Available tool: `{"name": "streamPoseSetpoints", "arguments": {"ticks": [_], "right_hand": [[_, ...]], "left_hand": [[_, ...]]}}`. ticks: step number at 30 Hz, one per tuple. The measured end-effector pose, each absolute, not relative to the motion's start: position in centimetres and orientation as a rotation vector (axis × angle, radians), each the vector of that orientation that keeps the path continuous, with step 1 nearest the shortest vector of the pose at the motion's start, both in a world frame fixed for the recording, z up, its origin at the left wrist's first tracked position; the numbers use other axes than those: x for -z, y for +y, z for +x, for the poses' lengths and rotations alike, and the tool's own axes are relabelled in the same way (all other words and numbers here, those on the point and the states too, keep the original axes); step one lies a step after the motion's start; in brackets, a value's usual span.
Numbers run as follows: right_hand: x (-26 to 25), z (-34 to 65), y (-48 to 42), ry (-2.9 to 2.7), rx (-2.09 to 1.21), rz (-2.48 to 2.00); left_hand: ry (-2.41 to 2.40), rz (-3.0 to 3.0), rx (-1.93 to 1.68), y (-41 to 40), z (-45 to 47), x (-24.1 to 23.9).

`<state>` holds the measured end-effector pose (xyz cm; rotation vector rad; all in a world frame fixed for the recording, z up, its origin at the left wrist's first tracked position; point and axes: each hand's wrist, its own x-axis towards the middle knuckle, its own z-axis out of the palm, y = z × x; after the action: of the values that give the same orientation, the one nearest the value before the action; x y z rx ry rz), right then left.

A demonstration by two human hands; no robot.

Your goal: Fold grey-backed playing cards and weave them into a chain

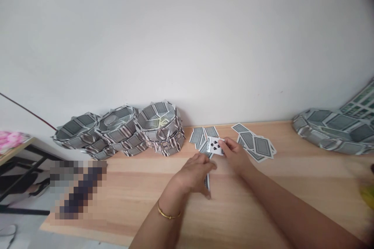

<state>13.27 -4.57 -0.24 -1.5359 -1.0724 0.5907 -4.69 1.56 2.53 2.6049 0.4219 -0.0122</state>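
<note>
My right hand pinches a face-up playing card with black spade pips, holding it just above the wooden table. My left hand, a gold bangle on its wrist, is closed around a folded strip of cards that points down toward the table. Several face-down grey-backed cards lie just behind the hands, and another loose spread of cards lies to the right of my right hand.
Three round baskets woven from folded cards stand against the white wall at the back left. A wide flat card-woven tray sits at the back right. A low side table with pink flowers stands left.
</note>
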Motion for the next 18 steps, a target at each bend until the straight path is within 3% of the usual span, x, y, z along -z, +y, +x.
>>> {"name": "streamPoseSetpoints", "arguments": {"ticks": [11, 18], "right_hand": [[0.8, 13.5, -4.4, -1.102, -0.585, -1.536], [0.8, 13.4, -4.5, -1.065, -0.637, -1.523]], "left_hand": [[0.601, 2.510, -0.024, 1.8, -4.4, -2.4], [0.614, 1.928, -0.380, 3.1, -4.1, -1.2]]}}
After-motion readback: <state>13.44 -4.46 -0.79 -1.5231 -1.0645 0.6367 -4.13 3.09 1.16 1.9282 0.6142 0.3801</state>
